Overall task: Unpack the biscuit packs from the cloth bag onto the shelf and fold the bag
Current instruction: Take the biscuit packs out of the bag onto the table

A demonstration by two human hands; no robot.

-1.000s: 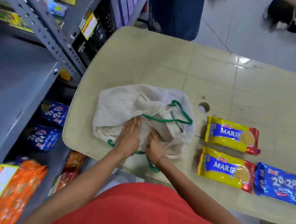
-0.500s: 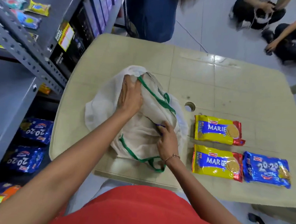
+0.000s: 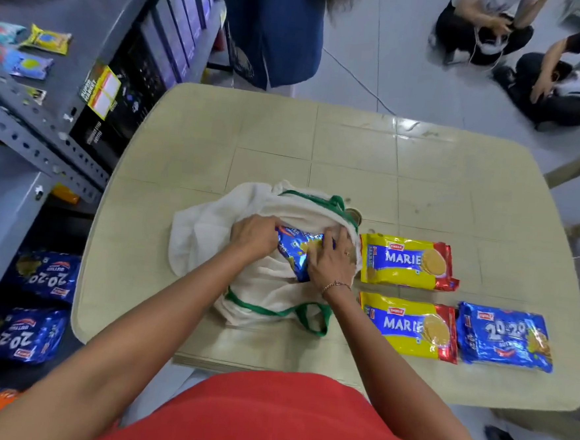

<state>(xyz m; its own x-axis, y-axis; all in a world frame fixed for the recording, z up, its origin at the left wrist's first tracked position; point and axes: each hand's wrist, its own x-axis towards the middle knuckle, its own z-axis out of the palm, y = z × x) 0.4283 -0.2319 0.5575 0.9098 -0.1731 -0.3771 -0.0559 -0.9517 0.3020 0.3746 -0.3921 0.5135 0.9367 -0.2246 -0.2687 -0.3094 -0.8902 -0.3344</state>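
Note:
A white cloth bag (image 3: 209,228) with green handles lies on the beige table (image 3: 355,148). A blue biscuit pack (image 3: 296,251) shows in the bag's mouth. My left hand (image 3: 253,236) grips the pack's left end. My right hand (image 3: 333,260) holds its right side, fingers curled over it. To the right of the bag lie two yellow Marie packs, one farther (image 3: 407,262) and one nearer (image 3: 410,326), and a blue 20-20 pack (image 3: 505,336). Most of the blue pack in the bag is hidden by cloth and hands.
A grey metal shelf rack (image 3: 7,172) stands left of the table, with blue 20-20 packs (image 3: 46,275) on a lower level and small packets (image 3: 49,38) higher up. A person in blue (image 3: 278,30) stands beyond the table. Two people crouch on the floor (image 3: 550,66) at top right.
My left hand came back from the bag's far edge to its mouth. Both hands now hold a blue pack that was hidden in the cloth before.

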